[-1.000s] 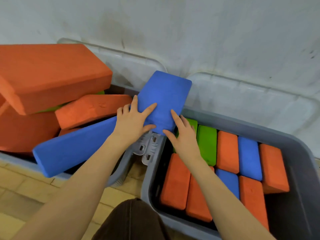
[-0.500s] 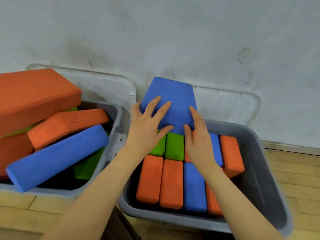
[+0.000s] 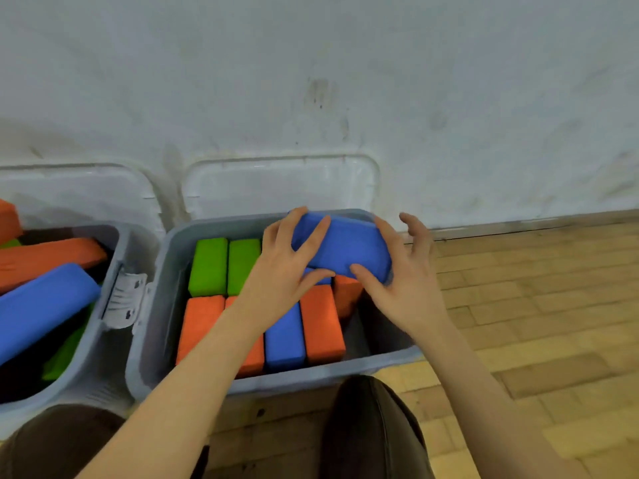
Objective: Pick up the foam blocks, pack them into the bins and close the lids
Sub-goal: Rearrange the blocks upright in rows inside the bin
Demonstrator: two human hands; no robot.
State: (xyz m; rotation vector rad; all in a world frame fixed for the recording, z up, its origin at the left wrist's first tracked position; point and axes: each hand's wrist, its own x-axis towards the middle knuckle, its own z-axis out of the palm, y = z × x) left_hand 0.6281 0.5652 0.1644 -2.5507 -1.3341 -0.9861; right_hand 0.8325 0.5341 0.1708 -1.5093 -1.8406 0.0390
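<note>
Your left hand [image 3: 294,267] and right hand [image 3: 401,288] clasp a blue foam block [image 3: 342,248] between curled fingers, holding it over the far right corner of the right bin [image 3: 276,378]. That bin already holds tidy rows of orange, green and blue blocks, with room left at its right end. Beside it, the left bin [image 3: 103,340] is heaped loosely, and both lids [image 3: 280,184] lean against the wall, not yet closed
</note>
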